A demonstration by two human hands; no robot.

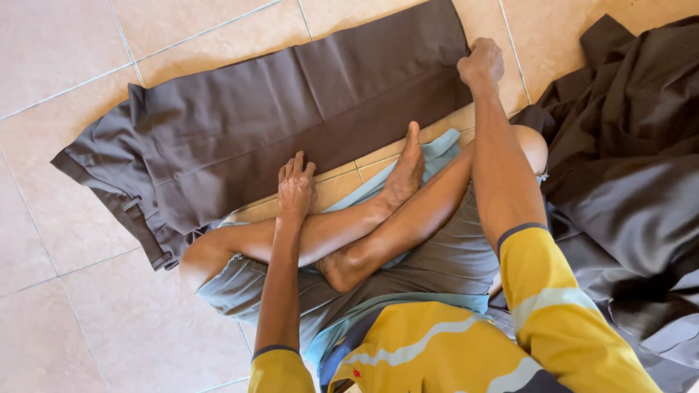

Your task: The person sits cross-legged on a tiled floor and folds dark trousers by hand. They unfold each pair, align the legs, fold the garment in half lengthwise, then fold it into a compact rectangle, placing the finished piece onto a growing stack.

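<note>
Plain dark-brown trousers (277, 109), seemingly unpatterned

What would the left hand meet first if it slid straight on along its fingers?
The left hand points away from the body, fingertips already at the near edge of the brown trousers on the tiles; it would ride onto that cloth first.

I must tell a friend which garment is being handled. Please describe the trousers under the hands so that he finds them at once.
Start at the beige tiled floor before the seated person's crossed legs. The brown trousers lie there flat, waistband at left, with the left hand and right hand on them. Unlike the dark cloth heap at right, they are spread smooth.
</note>
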